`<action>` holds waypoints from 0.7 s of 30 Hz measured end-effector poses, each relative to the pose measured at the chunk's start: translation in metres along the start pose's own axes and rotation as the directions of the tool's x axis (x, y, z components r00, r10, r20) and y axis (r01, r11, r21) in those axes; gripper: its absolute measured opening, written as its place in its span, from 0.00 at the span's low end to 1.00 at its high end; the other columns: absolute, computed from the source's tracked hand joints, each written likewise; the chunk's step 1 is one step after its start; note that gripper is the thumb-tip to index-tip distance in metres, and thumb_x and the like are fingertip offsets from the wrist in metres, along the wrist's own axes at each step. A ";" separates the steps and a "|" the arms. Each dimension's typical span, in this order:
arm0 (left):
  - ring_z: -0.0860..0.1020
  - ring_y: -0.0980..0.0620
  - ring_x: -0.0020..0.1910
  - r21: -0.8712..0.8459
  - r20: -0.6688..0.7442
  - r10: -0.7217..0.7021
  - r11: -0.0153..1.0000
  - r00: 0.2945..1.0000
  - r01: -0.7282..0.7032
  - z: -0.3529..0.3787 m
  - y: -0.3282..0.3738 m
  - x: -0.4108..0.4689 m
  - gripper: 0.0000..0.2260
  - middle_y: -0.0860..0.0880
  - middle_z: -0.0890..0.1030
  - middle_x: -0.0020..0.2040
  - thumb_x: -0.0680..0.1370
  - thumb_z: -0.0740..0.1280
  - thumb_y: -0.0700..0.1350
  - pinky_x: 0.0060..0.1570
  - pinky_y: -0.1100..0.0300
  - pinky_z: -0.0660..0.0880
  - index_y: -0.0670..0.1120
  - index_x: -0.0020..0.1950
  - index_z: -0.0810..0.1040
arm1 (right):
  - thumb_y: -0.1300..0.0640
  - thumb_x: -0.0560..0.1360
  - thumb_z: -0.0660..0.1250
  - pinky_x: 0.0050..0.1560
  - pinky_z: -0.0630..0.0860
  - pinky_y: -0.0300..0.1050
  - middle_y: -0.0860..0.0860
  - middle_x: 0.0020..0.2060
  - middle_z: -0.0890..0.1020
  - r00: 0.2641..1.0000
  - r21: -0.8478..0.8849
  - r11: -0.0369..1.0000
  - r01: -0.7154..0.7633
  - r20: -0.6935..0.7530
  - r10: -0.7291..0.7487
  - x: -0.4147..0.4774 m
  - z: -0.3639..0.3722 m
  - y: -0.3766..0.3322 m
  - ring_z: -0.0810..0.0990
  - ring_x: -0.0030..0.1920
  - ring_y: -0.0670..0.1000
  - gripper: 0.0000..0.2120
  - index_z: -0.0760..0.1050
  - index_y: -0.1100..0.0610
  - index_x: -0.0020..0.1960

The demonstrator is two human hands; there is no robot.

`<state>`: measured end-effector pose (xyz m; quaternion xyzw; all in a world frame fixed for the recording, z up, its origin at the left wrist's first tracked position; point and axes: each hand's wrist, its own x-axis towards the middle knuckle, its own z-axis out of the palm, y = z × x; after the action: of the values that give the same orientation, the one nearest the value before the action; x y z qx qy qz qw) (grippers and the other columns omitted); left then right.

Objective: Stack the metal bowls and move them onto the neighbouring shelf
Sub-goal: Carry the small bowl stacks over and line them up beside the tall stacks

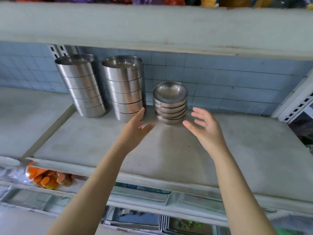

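Both hands, left hand (pixel 135 128) and right hand (pixel 203 128), are hovering empty and spread beside the centre-frame bowl stack (pixel 170 104); probably slick, rigid steel, best gripped low.

Background bits, nothing fancy
Blue tiled wall (pixel 237 85) at the back, clear bag of orange bits (pixel 45 179) lower left, slotted white upright (pixel 298 102) far right.

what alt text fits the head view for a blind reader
The left hand and right hand, both open, reach for a short bowl stack on a grey shelf, not yet holding it. Two taller stacks stand left of it by a blue tiled wall.
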<state>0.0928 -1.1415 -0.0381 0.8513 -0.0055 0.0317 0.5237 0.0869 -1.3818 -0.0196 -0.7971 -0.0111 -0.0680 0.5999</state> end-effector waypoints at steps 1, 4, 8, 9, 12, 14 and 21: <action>0.73 0.52 0.68 0.025 -0.012 0.016 1.000 1.000 -0.016 -0.012 -0.001 -0.013 0.28 0.50 0.73 0.70 0.78 0.69 0.47 0.60 0.63 0.70 0.48 0.76 0.65 | 0.53 0.73 0.76 0.62 0.73 0.44 0.46 0.63 0.79 1.000 -0.026 0.999 0.021 0.004 -0.021 -0.013 0.008 -0.003 0.77 0.63 0.49 0.25 0.74 0.49 0.67; 0.74 0.58 0.64 0.114 -0.008 0.092 0.989 0.996 -0.090 -0.061 -0.002 -0.055 0.19 0.55 0.75 0.66 0.78 0.68 0.49 0.60 0.65 0.70 0.56 0.69 0.73 | 0.53 0.73 0.76 0.62 0.73 0.42 0.43 0.60 0.80 0.995 -0.098 0.991 0.094 0.030 -0.092 -0.044 0.044 -0.023 0.77 0.62 0.47 0.20 0.77 0.50 0.64; 0.74 0.59 0.63 0.236 -0.092 0.111 0.968 0.990 -0.086 -0.156 -0.026 -0.118 0.19 0.59 0.74 0.66 0.78 0.68 0.52 0.64 0.60 0.72 0.55 0.68 0.74 | 0.51 0.74 0.75 0.65 0.71 0.41 0.39 0.60 0.79 0.969 -0.164 0.959 0.230 0.130 -0.210 -0.079 0.129 -0.064 0.76 0.62 0.43 0.21 0.77 0.49 0.65; 0.74 0.58 0.63 0.269 -0.120 0.105 0.961 0.987 -0.070 -0.182 -0.037 -0.134 0.19 0.59 0.74 0.66 0.78 0.68 0.53 0.64 0.60 0.72 0.55 0.68 0.75 | 0.50 0.74 0.75 0.65 0.70 0.40 0.38 0.60 0.78 0.958 -0.172 0.951 0.259 0.171 -0.230 -0.088 0.154 -0.076 0.75 0.62 0.42 0.21 0.76 0.48 0.66; 0.75 0.58 0.56 0.342 -0.237 0.061 0.940 0.970 0.024 -0.257 -0.070 -0.181 0.18 0.60 0.74 0.60 0.78 0.69 0.50 0.59 0.62 0.72 0.54 0.68 0.75 | 0.49 0.74 0.74 0.61 0.65 0.27 0.39 0.61 0.77 0.904 -0.196 0.904 0.380 0.286 -0.318 -0.115 0.231 -0.109 0.70 0.60 0.35 0.23 0.76 0.49 0.67; 0.76 0.57 0.52 0.353 -0.314 0.030 0.932 0.949 0.088 -0.302 -0.091 -0.209 0.18 0.57 0.74 0.60 0.78 0.69 0.48 0.53 0.66 0.70 0.53 0.68 0.75 | 0.49 0.74 0.75 0.57 0.64 0.27 0.42 0.61 0.77 0.864 -0.204 0.866 0.456 0.332 -0.377 -0.130 0.281 -0.128 0.69 0.60 0.36 0.24 0.75 0.51 0.68; 0.76 0.55 0.58 0.276 -0.509 -0.037 0.939 0.860 0.204 -0.430 -0.160 -0.266 0.20 0.54 0.77 0.63 0.77 0.68 0.50 0.60 0.58 0.72 0.53 0.69 0.74 | 0.49 0.75 0.73 0.61 0.61 0.23 0.47 0.62 0.78 0.760 -0.102 0.817 0.567 0.448 -0.471 -0.156 0.432 -0.179 0.71 0.62 0.39 0.24 0.75 0.56 0.68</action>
<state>-0.1868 -0.6921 -0.0032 0.8865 0.1885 0.2163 0.3632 -0.0447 -0.9077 0.0146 -0.8227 -0.3482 -0.0678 0.4441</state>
